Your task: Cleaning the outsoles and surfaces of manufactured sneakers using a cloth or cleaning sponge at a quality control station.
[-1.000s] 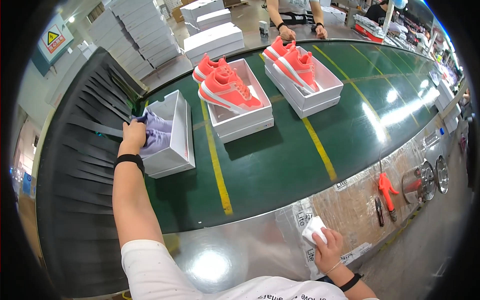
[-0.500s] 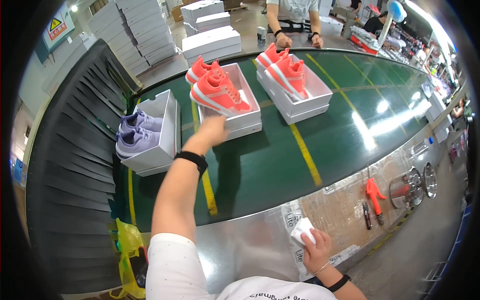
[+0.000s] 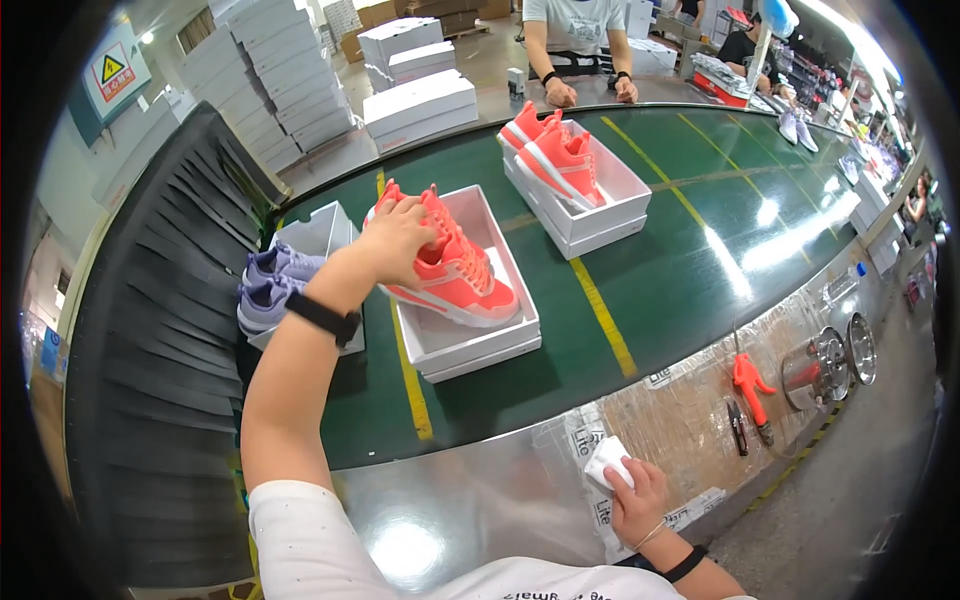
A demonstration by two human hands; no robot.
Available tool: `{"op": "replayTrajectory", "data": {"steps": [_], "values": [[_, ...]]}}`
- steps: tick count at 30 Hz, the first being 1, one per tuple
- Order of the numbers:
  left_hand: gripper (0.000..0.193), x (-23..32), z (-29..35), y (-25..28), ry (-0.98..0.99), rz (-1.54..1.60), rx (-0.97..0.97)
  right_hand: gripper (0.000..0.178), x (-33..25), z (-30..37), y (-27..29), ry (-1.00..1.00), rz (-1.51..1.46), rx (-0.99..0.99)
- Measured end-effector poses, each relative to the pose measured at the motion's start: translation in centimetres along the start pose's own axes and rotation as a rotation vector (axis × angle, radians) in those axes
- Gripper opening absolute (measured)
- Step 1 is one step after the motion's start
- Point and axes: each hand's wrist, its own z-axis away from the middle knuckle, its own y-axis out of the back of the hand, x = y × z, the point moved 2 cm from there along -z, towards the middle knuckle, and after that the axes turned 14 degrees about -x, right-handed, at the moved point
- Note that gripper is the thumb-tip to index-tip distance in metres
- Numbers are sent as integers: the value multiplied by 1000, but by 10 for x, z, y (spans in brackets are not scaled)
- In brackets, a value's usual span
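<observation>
My left hand (image 3: pixel 398 240) reaches forward, its fingers wrapped over the collars of a pair of coral sneakers (image 3: pixel 468 275). The sneakers have white soles and rest in a white shoebox (image 3: pixel 475 357) on the green belt; the hand and wrist partly cover their heels. At the lower right, my right hand (image 3: pixel 640 500) is closed on a crumpled white cloth or wad of paper (image 3: pixel 606 462) over the bench. Left of the box, partly behind my forearm, lavender sneakers (image 3: pixel 262 305) sit in another white box (image 3: pixel 325 230). A second coral pair (image 3: pixel 560 165) lies in a box farther right.
The green conveyor belt (image 3: pixel 690 260) has yellow stripes. On the bench lie a red air gun (image 3: pixel 748 385), a small dark tool (image 3: pixel 737 428) and a metal canister (image 3: pixel 803 380). Black strip curtains (image 3: pixel 160 400) hang at left. A co-worker (image 3: pixel 575 40) stands across the belt, near stacked white boxes (image 3: pixel 420 105).
The nearer coral sneakers and their box have come closer to me. My left hand has gone from the box's near end to the sneakers. My right hand has stayed nearly still.
</observation>
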Motion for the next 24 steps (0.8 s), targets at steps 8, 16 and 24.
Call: {"op": "replayTrajectory", "data": {"steps": [8, 16, 24], "values": [[71, -99, -60, -83, 336, -300, -654, 54, -2, 6, -8, -34, 15, 30], [73, -27, -9, 8, 340, -619, -506, 63, -3, 7, -9, -1, -61, 17], [58, 68, 98, 153, 312, -269, 45, 56, 1, 10, -16, 0, -126, 54]]}}
